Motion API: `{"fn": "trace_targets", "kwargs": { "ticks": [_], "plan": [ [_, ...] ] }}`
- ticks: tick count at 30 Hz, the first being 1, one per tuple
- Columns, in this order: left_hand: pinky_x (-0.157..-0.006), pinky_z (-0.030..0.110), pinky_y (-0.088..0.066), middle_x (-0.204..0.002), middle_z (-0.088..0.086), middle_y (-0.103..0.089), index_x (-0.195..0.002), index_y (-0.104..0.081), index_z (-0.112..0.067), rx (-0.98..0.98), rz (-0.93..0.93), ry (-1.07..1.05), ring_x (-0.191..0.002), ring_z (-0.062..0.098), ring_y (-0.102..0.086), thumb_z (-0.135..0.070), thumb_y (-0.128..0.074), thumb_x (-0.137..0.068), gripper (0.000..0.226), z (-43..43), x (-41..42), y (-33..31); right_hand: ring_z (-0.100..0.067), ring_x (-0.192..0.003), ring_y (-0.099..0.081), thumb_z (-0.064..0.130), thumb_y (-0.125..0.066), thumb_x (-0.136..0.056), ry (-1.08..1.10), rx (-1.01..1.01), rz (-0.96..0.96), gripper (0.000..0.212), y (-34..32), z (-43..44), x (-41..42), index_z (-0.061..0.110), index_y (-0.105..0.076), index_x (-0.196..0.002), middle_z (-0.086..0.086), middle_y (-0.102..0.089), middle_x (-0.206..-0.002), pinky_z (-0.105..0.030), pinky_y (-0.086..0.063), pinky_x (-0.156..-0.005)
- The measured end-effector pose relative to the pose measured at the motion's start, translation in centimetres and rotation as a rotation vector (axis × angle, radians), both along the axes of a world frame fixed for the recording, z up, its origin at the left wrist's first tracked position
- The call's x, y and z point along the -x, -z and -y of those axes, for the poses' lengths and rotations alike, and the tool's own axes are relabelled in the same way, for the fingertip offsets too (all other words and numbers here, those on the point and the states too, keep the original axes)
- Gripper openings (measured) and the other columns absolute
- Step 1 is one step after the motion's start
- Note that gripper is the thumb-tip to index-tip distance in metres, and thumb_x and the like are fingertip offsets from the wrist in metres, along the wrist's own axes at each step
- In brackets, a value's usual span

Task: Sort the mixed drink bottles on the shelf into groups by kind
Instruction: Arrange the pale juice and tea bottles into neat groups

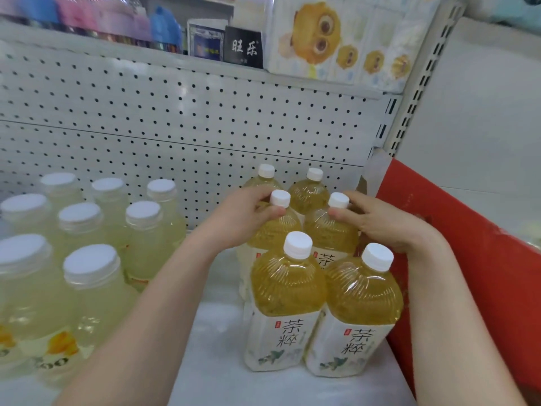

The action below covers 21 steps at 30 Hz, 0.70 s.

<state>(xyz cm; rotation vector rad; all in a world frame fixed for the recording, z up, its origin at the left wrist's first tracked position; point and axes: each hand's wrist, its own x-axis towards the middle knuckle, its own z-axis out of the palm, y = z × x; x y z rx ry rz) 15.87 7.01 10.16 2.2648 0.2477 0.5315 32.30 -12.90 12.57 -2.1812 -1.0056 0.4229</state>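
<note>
Left hand (243,218), right hand (380,224) grip tea bottles (330,232) | red panel (468,273), pale bottles (143,238) flanking

Six tea bottles (288,288) with golden drink stand in three pairs just beside the red board (468,273). Eight pale bottles (93,288) with wide white caps stand left of the board, farther away; this group reaches the picture's edge.

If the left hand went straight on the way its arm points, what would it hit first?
The left hand grips the neck of a white-capped yellow tea bottle, so that comes first. Behind it probably stands the back-row tea bottle, though depth is unclear.
</note>
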Motion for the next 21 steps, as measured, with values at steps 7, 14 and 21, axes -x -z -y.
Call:
{"fn": "trace_targets", "kwargs": {
  "ticks": [7, 14, 21],
  "plan": [
    [-0.097, 0.036, -0.049, -0.116, -0.012, -0.066, -0.124, -0.061, -0.026, 0.156, -0.012, -0.025, -0.108, 0.01, -0.061, -0.051, -0.048, -0.098, 0.038, 0.4, -0.3, -1.4, -0.017, -0.118, -0.061, 0.078, -0.041, -0.088, 0.001, 0.074, -0.137, 0.06, -2.2, -0.5, -0.9, 0.04, -0.061, -0.13, 0.011, -0.066, -0.127, -0.046, -0.05, -0.101],
    [-0.107, 0.044, -0.042, -0.151, 0.008, -0.045, -0.15, -0.039, -0.016, 0.219, -0.083, -0.312, -0.134, 0.028, -0.046, -0.046, -0.053, -0.098, 0.062, -3.1, -6.6, -3.1, -0.016, -0.115, -0.052, 0.049, -0.047, -0.103, 0.012, 0.209, 0.134, 0.057, -3.0, -6.3, -3.6, 0.023, -0.037, -0.152, -0.003, -0.05, -0.149, -0.03, -0.042, -0.095],
    [-0.072, 0.036, -0.05, -0.107, 0.014, -0.069, -0.118, -0.064, -0.018, 0.181, -0.148, -0.132, -0.088, 0.027, -0.063, -0.053, -0.044, -0.1, 0.044, -3.9, -6.9, -1.5, -0.022, -0.11, -0.065, 0.051, -0.048, -0.101, -0.06, 0.148, 0.032, 0.046, -1.9, -5.5, -3.6, 0.021, -0.048, -0.137, -0.004, -0.065, -0.127, -0.039, -0.054, -0.094]
  ]
}}
